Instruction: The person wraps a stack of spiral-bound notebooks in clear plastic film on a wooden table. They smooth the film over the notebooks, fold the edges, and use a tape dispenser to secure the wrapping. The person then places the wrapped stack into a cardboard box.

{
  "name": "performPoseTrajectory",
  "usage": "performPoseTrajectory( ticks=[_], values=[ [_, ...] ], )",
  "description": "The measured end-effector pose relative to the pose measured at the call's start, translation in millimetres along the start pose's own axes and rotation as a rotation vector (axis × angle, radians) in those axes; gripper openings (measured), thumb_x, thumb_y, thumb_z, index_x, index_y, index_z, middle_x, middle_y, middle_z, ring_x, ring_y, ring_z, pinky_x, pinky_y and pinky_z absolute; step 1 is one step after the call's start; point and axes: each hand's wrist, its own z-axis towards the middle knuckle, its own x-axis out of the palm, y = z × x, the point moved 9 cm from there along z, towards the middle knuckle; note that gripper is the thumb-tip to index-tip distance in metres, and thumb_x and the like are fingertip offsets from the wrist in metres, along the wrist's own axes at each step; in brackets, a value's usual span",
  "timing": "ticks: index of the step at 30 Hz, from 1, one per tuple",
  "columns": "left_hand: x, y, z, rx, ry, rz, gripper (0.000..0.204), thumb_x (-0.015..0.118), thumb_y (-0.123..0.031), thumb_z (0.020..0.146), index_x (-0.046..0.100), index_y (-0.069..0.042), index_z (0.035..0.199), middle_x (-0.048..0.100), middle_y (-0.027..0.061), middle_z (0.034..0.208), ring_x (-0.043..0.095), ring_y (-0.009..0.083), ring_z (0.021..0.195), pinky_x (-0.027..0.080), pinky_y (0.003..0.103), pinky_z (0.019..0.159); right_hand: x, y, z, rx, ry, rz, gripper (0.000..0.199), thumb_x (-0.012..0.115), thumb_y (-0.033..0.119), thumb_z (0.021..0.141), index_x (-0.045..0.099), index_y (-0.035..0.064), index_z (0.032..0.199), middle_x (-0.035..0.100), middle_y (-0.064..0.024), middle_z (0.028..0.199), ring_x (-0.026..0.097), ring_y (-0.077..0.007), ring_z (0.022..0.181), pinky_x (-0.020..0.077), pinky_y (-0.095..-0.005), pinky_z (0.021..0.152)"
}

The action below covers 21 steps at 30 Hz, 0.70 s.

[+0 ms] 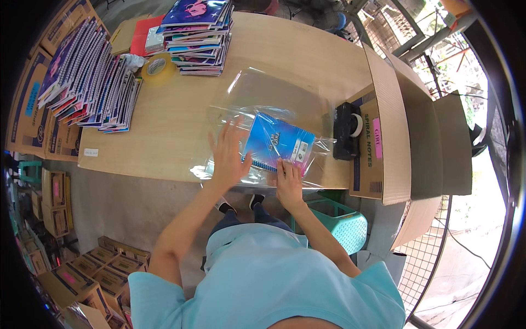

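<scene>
A blue spiral notebook with a pink corner lies near the table's front edge, on or inside clear plastic film that spreads beyond it. My left hand is over the film at the notebook's left side, fingers stretched out and apart, thumb near the spiral binding. My right hand lies on the notebook's near edge with its fingers extended, pressing on the film and cover. Whether a film layer covers the whole notebook is hard to tell through the glare.
A black tape dispenser stands right of the notebook, beside an open cardboard box. Stacked notebooks and leaning spiral notebooks sit at the far left, near a yellowish tape roll. A turquoise stool is below the table.
</scene>
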Motion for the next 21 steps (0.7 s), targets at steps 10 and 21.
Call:
performPoseTrajectory(
  ticks=[10,21],
  values=[
    [27,77,73,-0.021,0.454,-0.570,0.031,0.067,-0.012,0.081,0.068,-0.004,0.111,0.071,0.0117,0.098,0.065,0.0191,0.099,0.042,0.037,0.099,6,-6,-5,0.042,-0.104,0.017,0.058,0.066,0.016,0.075,0.052,0.0015,0.129,0.055,-0.0121,0.115,0.054,-0.0282,0.108,0.0404,-0.0475,0.099],
    [71,-28,-57,0.310,0.200,0.027,0.051,0.069,-0.008,0.074,0.059,-0.014,0.123,0.055,0.0038,0.129,0.051,0.0241,0.121,0.030,0.053,0.106,0,-2,-8,0.009,-0.114,0.040,0.059,0.069,0.014,0.070,0.054,0.0005,0.126,0.056,-0.0128,0.118,0.055,-0.0300,0.110,0.0400,-0.0468,0.099]
  ],
)
